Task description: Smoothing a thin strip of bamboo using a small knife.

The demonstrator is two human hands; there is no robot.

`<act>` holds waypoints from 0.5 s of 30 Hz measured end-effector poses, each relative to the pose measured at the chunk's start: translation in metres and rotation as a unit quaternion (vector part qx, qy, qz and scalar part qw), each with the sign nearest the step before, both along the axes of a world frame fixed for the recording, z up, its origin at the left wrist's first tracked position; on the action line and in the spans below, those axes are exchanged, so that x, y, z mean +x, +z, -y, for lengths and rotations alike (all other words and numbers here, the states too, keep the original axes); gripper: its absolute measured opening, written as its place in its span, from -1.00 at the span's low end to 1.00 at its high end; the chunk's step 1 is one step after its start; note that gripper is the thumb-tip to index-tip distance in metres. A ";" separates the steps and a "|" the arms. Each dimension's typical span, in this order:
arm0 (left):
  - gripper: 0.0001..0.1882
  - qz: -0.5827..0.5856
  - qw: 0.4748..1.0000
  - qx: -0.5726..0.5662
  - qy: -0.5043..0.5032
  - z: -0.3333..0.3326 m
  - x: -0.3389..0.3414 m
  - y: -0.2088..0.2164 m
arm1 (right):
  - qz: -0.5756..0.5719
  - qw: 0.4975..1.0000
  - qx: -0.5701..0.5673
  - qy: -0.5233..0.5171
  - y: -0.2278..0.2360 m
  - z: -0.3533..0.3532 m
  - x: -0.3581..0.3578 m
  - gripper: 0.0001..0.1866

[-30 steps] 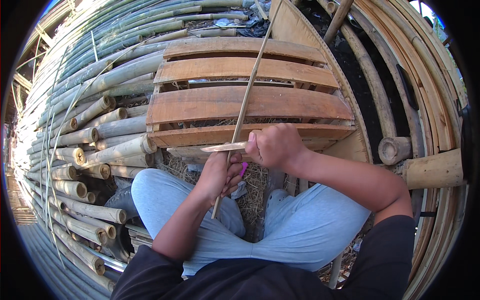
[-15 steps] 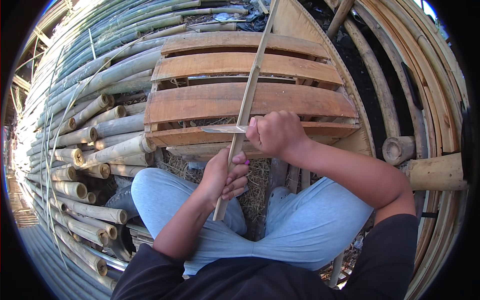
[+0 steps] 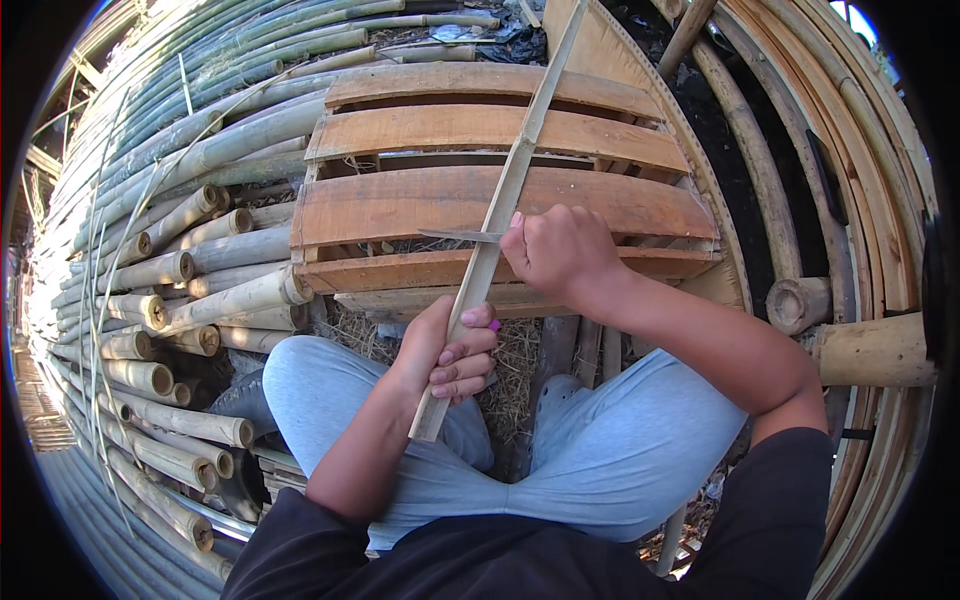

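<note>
A long, flat, pale greenish-tan strip of split bamboo (image 3: pixel 516 165) lay slantwise in front of the person, its long axis running from lower left to upper right. Its near end, cut square, pointed down and left over the light blue-grey trousers (image 3: pixel 610 440); its far part rose above the low, reddish-brown platform of wooden slats (image 3: pixel 400 205) and reached the top edge of the view.

The bare left hand (image 3: pixel 445 350) gripped the strip not far from its near end, the fingers curled in and closed on it. A small bright purple object (image 3: pixel 495 325) showed just beside those fingers; what it was could not be told.

The bare right hand (image 3: pixel 562 250) was clenched in a fist, higher up and to the right of the strip, around a knife whose handle was hidden inside. The knife's slim grey metal blade (image 3: pixel 450 235) pointed left, nearly level, and crossed the strip, its tip past the strip's left edge. Whether the cutting edge bit into the bamboo could not be made out.

Round, pale bamboo poles (image 3: pixel 240 305) were stacked to the left, and dry straw (image 3: pixel 510 385) covered the ground between the legs.
</note>
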State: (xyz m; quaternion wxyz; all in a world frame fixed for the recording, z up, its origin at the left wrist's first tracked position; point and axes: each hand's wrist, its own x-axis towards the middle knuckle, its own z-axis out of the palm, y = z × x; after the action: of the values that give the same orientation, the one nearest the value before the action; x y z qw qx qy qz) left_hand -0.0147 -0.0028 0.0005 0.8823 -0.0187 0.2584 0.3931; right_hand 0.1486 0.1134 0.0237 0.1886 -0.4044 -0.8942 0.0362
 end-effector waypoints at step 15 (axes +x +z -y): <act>-0.67 0.001 1.000 -0.014 0.002 0.001 0.001 0.005 | 0.026 0.999 -0.001 0.034 0.004 0.016 0.001 -0.52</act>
State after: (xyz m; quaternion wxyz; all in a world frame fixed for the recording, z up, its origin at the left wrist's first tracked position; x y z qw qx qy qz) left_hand -0.0135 -0.0038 0.0059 0.8813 -0.0320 0.2630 0.3913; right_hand 0.1500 0.0971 0.0276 0.1630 -0.3751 -0.9119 0.0331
